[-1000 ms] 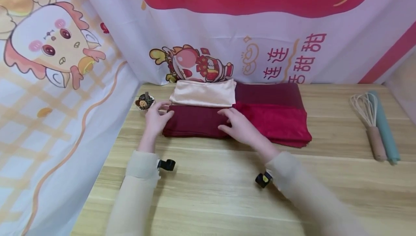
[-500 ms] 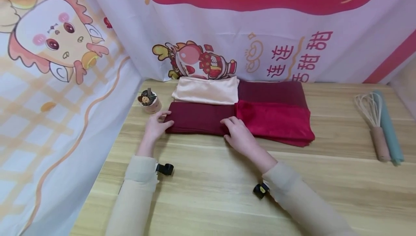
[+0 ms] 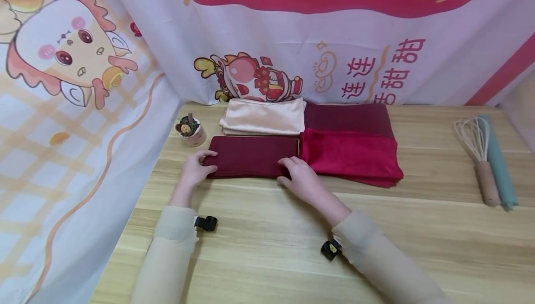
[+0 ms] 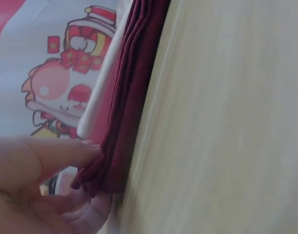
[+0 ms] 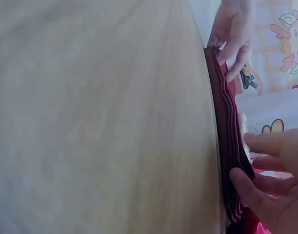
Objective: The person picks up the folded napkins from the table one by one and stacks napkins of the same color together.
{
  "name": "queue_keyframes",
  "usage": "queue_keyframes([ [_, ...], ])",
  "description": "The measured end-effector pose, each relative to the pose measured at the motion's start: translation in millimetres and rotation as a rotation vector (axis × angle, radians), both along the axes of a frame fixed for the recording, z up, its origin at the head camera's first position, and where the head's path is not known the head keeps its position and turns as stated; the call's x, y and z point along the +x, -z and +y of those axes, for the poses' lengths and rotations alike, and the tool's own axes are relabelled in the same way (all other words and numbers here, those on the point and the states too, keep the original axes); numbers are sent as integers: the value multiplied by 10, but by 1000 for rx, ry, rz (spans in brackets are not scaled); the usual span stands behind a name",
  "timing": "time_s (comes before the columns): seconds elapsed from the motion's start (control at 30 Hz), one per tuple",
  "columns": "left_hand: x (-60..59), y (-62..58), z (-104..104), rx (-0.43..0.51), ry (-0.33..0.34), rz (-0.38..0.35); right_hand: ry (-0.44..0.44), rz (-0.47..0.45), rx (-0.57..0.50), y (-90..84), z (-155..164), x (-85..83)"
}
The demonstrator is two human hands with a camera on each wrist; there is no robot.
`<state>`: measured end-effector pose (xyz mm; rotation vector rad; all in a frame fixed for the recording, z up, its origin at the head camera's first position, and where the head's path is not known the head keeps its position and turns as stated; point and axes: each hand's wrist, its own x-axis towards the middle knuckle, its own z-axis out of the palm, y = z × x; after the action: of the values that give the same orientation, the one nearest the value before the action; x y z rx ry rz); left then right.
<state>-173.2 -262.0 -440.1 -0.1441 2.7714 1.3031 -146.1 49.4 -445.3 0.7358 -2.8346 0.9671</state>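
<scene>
A dark maroon folded cloth point(image 3: 251, 155) lies on the table, its stacked layers showing along the near edge. My left hand point(image 3: 193, 170) grips its left end; in the left wrist view the thumb and fingers lie around the cloth's corner. At the other end my right hand point(image 3: 304, 181) holds the cloth near its front right corner. The right wrist view shows that thumb point(image 5: 244, 185) against the layered edge, with fingers over the upper side. Behind it is a cream satin folded cloth point(image 3: 263, 115); a bright red folded cloth point(image 3: 351, 155) lies to the right.
Another dark maroon cloth point(image 3: 347, 117) lies behind the red one. A small decorated cup point(image 3: 193, 132) stands left of the cloths. On the right, a whisk point(image 3: 480, 155) lies beside a teal roll point(image 3: 497, 160) on the wooden table point(image 3: 267, 248). Printed curtains point(image 3: 267, 34) border the table.
The held maroon cloth has shifted slightly left and toward me with both hands, opening a narrow gap to the cream and red cloths. The other cloths stay put.
</scene>
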Motion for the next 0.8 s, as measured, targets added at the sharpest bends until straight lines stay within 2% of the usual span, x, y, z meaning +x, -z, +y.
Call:
queue_keyframes([
  [0.17, 159, -30, -195, -30, 13, -14, 17, -63, -133, -5, -69, 42],
  [0.27, 240, -47, -290, -40, 18, -13, 25, -55, -178, 36, -101, 49],
  [0.47, 332, -70, -349, -43, -2, -16, 63, -50, -152, 54, -137, 77],
  [0.7, 383, -57, -375, -38, -41, -26, 102, -178, -164, 9, -195, 26],
  [0.8, 383, -65, -359, -34, -41, -27, 110, -187, -122, 45, -222, -29],
])
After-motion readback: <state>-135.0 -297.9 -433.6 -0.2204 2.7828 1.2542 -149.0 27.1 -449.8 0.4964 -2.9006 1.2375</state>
